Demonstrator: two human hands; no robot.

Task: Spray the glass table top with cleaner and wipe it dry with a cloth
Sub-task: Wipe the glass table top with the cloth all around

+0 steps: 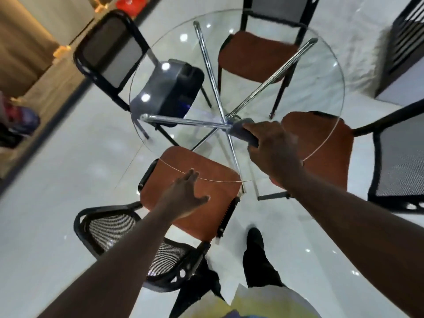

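Observation:
A round glass table top [316, 72] on crossed chrome legs [213, 72] fills the middle of the head view. My right hand [273, 150] lies over the glass near its centre and holds a grey cloth [241, 131] against the surface; only the cloth's far part shows past my fingers. My left hand [185, 196] is open with straight fingers at the near rim of the glass, above an orange chair seat. I cannot tell whether it touches the rim. No spray bottle is in view.
Several black-framed chairs ring the table: orange seats at the near left [195, 168], near right [325, 143] and far side [254, 56]. A dark case [169, 90] sits on the left chair. My foot [254, 239] stands on the glossy white floor.

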